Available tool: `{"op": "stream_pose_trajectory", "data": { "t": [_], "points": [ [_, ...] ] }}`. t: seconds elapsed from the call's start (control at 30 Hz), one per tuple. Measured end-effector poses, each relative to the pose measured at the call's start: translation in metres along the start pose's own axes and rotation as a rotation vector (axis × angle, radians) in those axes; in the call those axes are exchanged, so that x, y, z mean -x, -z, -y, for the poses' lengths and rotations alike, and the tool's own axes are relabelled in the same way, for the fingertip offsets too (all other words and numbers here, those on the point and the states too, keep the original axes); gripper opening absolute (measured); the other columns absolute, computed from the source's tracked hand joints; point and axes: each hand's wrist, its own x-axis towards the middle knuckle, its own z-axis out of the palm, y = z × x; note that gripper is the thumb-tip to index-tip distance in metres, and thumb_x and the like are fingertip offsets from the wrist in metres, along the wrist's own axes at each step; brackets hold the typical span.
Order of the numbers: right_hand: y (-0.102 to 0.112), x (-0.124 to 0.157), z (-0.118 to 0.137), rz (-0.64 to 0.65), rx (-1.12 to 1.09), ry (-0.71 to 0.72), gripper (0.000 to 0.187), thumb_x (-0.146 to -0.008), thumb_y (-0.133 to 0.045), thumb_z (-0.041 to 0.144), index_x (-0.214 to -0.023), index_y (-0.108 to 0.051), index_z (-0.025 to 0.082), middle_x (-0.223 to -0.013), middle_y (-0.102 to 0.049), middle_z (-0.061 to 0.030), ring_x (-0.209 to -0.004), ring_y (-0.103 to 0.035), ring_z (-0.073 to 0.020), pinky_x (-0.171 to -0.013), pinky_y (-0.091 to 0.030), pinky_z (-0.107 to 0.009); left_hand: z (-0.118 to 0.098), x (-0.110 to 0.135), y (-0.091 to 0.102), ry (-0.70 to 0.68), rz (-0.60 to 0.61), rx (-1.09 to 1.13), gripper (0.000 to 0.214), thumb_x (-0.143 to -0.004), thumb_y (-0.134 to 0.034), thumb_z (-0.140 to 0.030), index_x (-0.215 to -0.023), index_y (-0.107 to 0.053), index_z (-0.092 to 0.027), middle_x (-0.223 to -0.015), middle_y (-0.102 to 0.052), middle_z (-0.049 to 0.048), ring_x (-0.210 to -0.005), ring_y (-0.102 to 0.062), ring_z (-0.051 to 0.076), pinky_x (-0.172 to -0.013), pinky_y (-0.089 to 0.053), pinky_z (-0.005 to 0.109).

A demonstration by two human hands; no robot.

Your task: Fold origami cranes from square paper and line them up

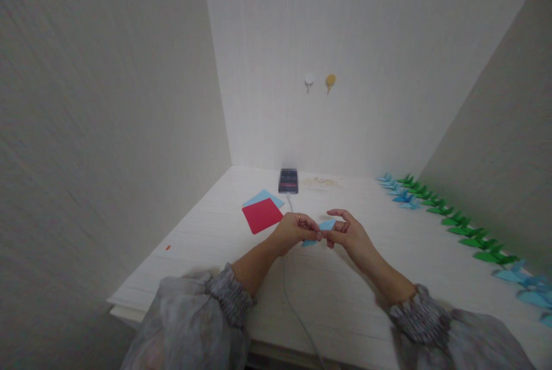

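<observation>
The left hand and right hand pinch a blue paper piece above the table, its folding apparently unfinished, while folded green figures and blue figures line the right side and a red sheet and blue sheet lie flat, seemingly unworked.

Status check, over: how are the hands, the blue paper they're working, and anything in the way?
Left hand pinching folded light-blue paper; right hand touching it. White cable passing under left hand. Red sheet close beside.

Light-blue paper, folded, pinched, partly hidden
</observation>
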Motion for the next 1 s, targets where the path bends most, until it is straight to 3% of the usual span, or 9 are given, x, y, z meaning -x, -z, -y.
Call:
{"op": "stream_pose_trajectory", "data": {
  "t": [0.3, 0.53, 0.7, 1.0],
  "points": [
    [-0.008, -0.004, -0.009, -0.007, -0.081, 0.139, 0.034, -0.061, -0.065, 0.026, -0.087, -0.044, 0.02, -0.062, -0.056, 0.0033, -0.052, -0.055, -0.0115, -0.052, -0.042, -0.025, 0.001, -0.004, 0.0, -0.13, -0.249, 0.145, 0.039, -0.042, -0.074, -0.019, -0.07, -0.047, -0.015, -0.059, -0.054, -0.0039, -0.048, -0.05, 0.006, -0.046, -0.035, 0.018],
    [-0.013, -0.002, -0.006, -0.06, 0.089, 0.176, 0.016, -0.066, -0.059, 0.029, -0.075, -0.055, 0.017, -0.061, -0.056, 0.0006, -0.055, -0.051, -0.0111, -0.053, -0.039, -0.024, 0.002, -0.001, -0.004, -0.129, -0.152, 0.188, 0.033, -0.046, -0.072, -0.019, -0.073, -0.053, -0.012, -0.062, -0.057, -0.0001, -0.054, -0.053, 0.009, -0.053, -0.038, 0.021],
    [-0.015, -0.001, -0.003, -0.103, 0.203, 0.161, 0.015, -0.064, -0.061, 0.031, -0.066, -0.059, 0.017, -0.053, -0.053, 0.0029, -0.048, -0.043, -0.0092, -0.047, -0.032, -0.022, 0.008, -0.002, -0.002, -0.119, -0.131, 0.118, 0.03, -0.047, -0.072, -0.019, -0.069, -0.053, -0.012, -0.055, -0.055, -0.0022, -0.048, -0.049, 0.006, -0.049, -0.035, 0.019],
    [-0.014, 0.0, -0.001, -0.113, 0.103, 0.121, 0.015, -0.062, -0.061, 0.029, -0.053, -0.058, 0.017, -0.049, -0.05, 0.0015, -0.049, -0.043, -0.0111, -0.05, -0.033, -0.024, 0.008, 0.0, -0.002, -0.086, -0.054, 0.101, 0.036, -0.041, -0.074, -0.017, -0.069, -0.05, -0.013, -0.053, -0.054, -0.0041, -0.045, -0.048, 0.006, -0.047, -0.035, 0.019]
  ]
}}
